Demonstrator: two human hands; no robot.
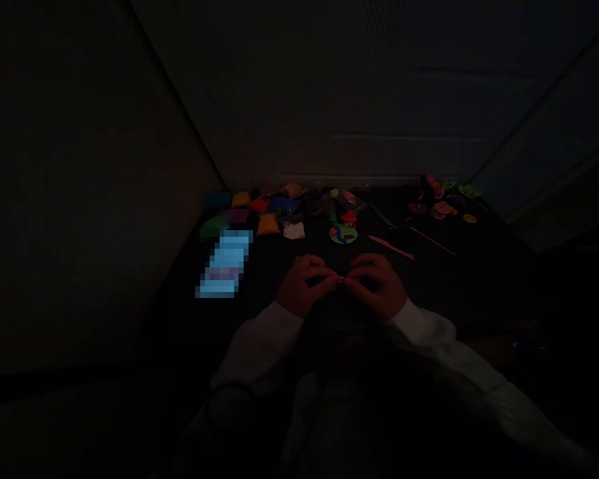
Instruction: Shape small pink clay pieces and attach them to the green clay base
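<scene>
Walls [299, 93] border the dark, dim tabletop [459, 293] beneath left hand [298, 287] and right hand [383, 287]

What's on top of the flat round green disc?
Blue winding strip, brown oblong piece, small pinkish-red shape; red-capped piece at its back edge. The surface beneath them is hidden.

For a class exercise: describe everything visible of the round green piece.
The round green piece lies flat on the dark table, beyond the left hand and right hand, touched by neither. It looks like clay. On it are a wavy blue strip, a brownish patch and a reddish shape at its left. A red-capped model stands at its far edge. Dimness hides finer detail.
</scene>
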